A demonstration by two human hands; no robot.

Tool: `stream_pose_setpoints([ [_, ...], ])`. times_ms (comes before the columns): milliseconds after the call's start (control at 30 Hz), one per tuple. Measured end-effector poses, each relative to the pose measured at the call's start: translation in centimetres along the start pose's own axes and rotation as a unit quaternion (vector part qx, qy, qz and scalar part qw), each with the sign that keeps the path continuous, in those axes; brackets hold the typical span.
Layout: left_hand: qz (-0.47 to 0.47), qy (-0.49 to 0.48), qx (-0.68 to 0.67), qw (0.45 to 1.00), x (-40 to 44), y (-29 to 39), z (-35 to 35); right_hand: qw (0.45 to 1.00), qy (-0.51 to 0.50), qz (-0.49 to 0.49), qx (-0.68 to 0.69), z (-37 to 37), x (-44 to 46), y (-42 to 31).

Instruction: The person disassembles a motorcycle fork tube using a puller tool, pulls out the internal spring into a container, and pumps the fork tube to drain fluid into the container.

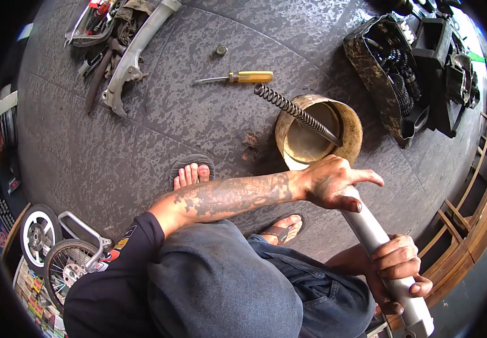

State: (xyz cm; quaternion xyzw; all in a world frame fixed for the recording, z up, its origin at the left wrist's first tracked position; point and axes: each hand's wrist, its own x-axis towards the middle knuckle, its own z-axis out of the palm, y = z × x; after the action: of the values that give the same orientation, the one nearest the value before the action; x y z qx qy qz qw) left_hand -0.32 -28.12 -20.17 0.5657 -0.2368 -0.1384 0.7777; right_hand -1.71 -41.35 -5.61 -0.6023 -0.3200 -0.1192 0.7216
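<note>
A silver fork tube (pixel 367 228) slants from the middle to the lower right of the head view. My right hand (pixel 396 265) wraps its lower part. Over the upper end lies my left hand (pixel 333 183), forefinger stretched out and thumb apart, touching the tube; its other fingers are mostly hidden. Just beyond is a stained round tub (pixel 356 121) with murky liquid inside. A long coil spring (pixel 291 107) leans in it, its upper end jutting over the left rim. A yellow-handled screwdriver (pixel 252 76) lies on the floor past the tub, near a small round cap (pixel 221 50).
At upper left lie a metal swingarm-like part (pixel 128 67) and a tool tray (pixel 80 34). A dirty open case (pixel 367 50) of dark parts stands at upper right. Wheels (pixel 40 234) lean at lower left; a wooden rack (pixel 471 242) runs along the right. My sandalled feet (pixel 192 173) flank the floor below the tub.
</note>
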Motion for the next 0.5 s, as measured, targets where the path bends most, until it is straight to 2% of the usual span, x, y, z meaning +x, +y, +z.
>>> stream_pose_setpoints([
  [167, 0.021, 0.026, 0.008, 0.999, -0.1, -0.4, 0.2, 1.000, -0.019, -0.002, 0.021, -0.2, 0.2, -0.3],
  [333, -0.002, 0.012, 0.058, 0.998, -0.3, -0.6, -0.8, 0.999, 0.046, -0.016, 0.026, 0.5, 1.4, -0.7],
  [367, 0.021, 0.030, 0.054, 0.998, -0.1, -0.4, -0.5, 0.998, 0.046, -0.015, 0.027, 0.5, 1.6, -0.8],
  [500, -0.002, 0.030, 0.044, 0.999, 0.2, -0.4, -0.3, 0.999, 0.038, 0.002, 0.011, 0.1, 2.3, -1.2],
])
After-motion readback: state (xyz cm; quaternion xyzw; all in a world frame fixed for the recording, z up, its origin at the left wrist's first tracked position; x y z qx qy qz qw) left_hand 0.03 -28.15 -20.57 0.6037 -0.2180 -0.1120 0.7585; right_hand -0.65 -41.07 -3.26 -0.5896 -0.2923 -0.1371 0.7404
